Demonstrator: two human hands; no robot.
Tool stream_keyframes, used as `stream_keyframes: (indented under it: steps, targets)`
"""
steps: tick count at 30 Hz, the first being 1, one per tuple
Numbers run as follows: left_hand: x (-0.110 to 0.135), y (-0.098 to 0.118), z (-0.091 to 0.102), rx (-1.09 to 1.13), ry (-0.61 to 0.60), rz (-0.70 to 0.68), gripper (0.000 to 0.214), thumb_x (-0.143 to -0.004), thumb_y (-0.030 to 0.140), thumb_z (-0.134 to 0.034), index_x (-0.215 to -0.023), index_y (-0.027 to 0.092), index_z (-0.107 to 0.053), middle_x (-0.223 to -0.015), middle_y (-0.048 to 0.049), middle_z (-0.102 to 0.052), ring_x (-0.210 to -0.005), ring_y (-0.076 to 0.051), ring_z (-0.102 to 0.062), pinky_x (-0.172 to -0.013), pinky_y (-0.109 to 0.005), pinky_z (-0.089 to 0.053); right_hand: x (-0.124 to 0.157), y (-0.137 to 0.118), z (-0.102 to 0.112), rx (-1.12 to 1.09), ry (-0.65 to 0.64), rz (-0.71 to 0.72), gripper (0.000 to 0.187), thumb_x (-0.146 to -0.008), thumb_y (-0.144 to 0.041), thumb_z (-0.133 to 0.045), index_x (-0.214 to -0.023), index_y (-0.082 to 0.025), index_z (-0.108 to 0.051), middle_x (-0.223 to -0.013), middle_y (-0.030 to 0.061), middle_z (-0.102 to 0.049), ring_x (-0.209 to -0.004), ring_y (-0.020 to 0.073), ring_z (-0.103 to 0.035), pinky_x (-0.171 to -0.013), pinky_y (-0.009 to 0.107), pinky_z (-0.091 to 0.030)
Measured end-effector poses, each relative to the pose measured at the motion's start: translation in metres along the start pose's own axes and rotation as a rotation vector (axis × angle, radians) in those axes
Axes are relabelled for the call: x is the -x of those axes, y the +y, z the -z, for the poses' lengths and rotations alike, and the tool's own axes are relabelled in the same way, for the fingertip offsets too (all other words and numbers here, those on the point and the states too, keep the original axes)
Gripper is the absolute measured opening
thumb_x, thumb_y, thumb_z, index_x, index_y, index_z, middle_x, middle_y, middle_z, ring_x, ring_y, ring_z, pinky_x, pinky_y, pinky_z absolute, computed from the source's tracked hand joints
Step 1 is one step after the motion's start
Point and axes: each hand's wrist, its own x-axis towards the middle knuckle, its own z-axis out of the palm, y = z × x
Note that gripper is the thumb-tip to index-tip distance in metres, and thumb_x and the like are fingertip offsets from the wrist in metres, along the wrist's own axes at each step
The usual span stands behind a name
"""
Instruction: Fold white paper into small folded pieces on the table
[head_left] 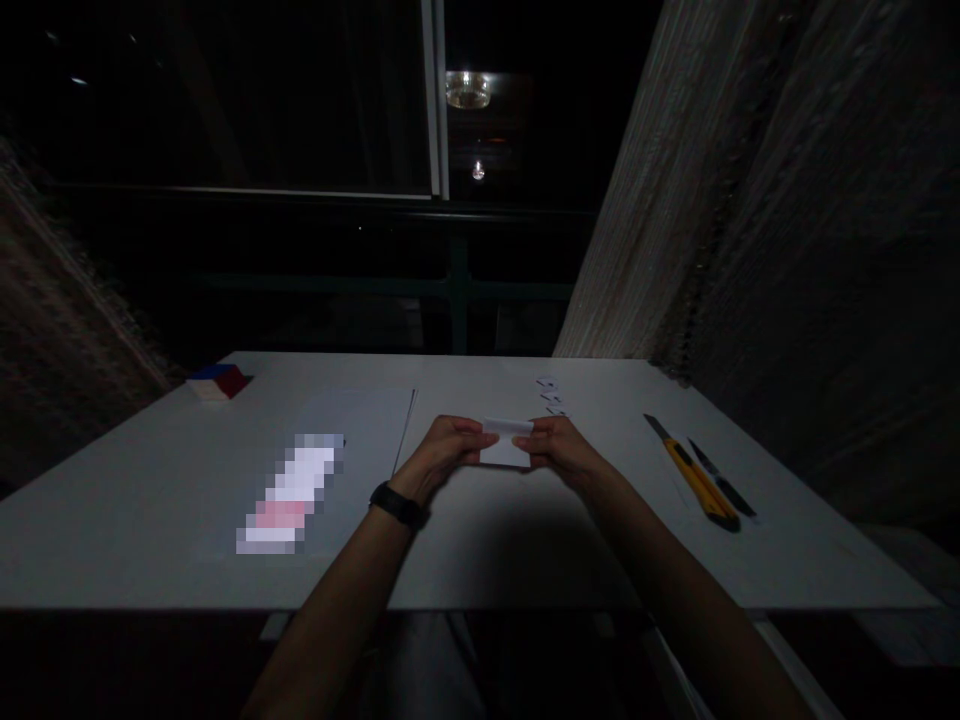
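Note:
A small white piece of paper (505, 453) is held up above the table between both hands, with a fold or crease along its upper part. My left hand (452, 440), a dark band on its wrist, pinches the left edge with the thumb on the near face. On the opposite edge, my right hand (559, 443) grips the paper in the same way. The fingers behind the paper are partly hidden. Just beyond my right hand lie several small white paper pieces with dark marks (553, 396).
On the white table (480, 560), a yellow utility knife (694, 475) and a smaller dark-handled knife (721, 478) lie at right. Paper sheets (375, 430) and a lit, pixelated phone-like object (292, 490) are at left. A red, white and blue block (217, 381) sits at the far left corner.

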Motion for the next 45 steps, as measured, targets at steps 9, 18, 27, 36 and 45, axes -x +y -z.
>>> stream_keyframes:
  steps: [9, 18, 27, 36, 45]
  targets:
    - [0.001, -0.004, -0.005, -0.126, 0.034, 0.013, 0.023, -0.049, 0.025, -0.078, -0.054, 0.011, -0.061, -0.045, 0.0031, -0.051, -0.042, -0.007, -0.045, -0.043, -0.02, -0.034, 0.005, -0.007, -0.011, 0.413, 0.036, 0.341, 0.035, -0.059, -0.033, -0.073, -0.089, -0.016, -0.068, -0.087, 0.0071, -0.069, -0.079, 0.0205, -0.063, -0.073, 0.032, -0.047]
    - [0.001, -0.012, -0.012, -0.269, -0.02, 0.008, 0.014, -0.054, 0.02, -0.072, -0.06, 0.01, -0.065, -0.047, 0.0009, -0.055, -0.043, -0.007, -0.045, -0.043, -0.02, -0.035, 0.006, -0.004, -0.019, 0.634, 0.095, 0.488, 0.016, -0.064, -0.032, -0.07, -0.071, -0.018, -0.07, -0.075, 0.0064, -0.066, -0.073, 0.0191, -0.06, -0.07, 0.031, -0.045]
    - [0.002, -0.013, -0.014, -0.356, -0.041, -0.059, 0.011, -0.058, 0.021, -0.07, -0.063, 0.011, -0.068, -0.046, 0.0013, -0.054, -0.041, -0.007, -0.043, -0.042, -0.02, -0.033, 0.009, -0.011, -0.02, 0.565, 0.128, 0.411, 0.014, -0.057, -0.03, -0.072, -0.062, -0.018, -0.068, -0.066, 0.0047, -0.065, -0.064, 0.0177, -0.059, -0.064, 0.03, -0.046]
    - [0.003, -0.013, -0.014, -0.397, -0.031, -0.087, 0.017, -0.059, 0.027, -0.07, -0.062, 0.011, -0.068, -0.046, 0.0014, -0.053, -0.041, -0.007, -0.041, -0.042, -0.021, -0.03, 0.011, -0.015, -0.023, 0.506, 0.153, 0.334, 0.016, -0.054, -0.031, -0.073, -0.059, -0.017, -0.067, -0.061, 0.0041, -0.065, -0.059, 0.0168, -0.059, -0.059, 0.029, -0.046]
    - [0.007, -0.005, -0.016, -0.28, 0.018, 0.01, 0.02, -0.052, 0.025, -0.076, -0.054, 0.012, -0.061, -0.042, 0.0026, -0.05, -0.04, -0.007, -0.042, -0.041, -0.021, -0.03, 0.01, -0.019, -0.016, 0.614, 0.165, 0.353, 0.016, -0.059, -0.034, -0.07, -0.064, -0.019, -0.07, -0.063, 0.0039, -0.068, -0.061, 0.0172, -0.059, -0.059, 0.028, -0.044]
